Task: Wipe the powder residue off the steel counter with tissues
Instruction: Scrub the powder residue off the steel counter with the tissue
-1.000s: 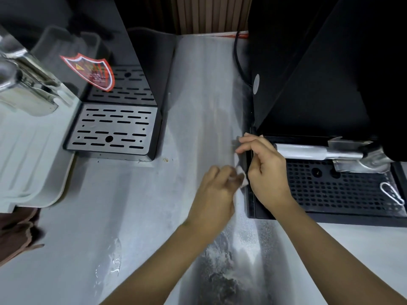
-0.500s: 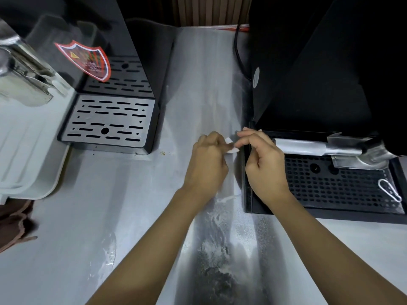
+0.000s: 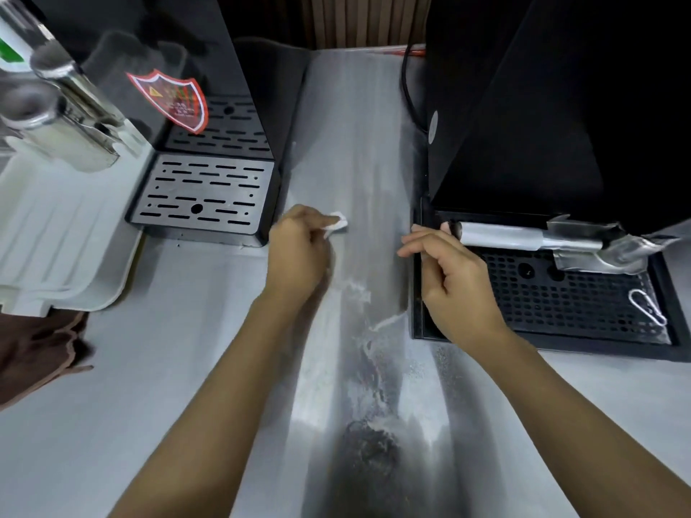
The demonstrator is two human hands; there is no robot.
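Wiping is the step in hand: the left hand (image 3: 299,252) pinches a small white tissue (image 3: 336,224) at its fingertips, pressed to the steel tabletop (image 3: 179,368) or just above it; I cannot tell which. The right hand (image 3: 452,282) holds nothing, fingers loosely curled, over the edge of the black drip tray (image 3: 561,304). White powder residue (image 3: 368,353) lies smeared behind both hands, nearer the person, between the forearms. The next move likely calls for drawing the tissue back through that streak with firm, flat pressure.
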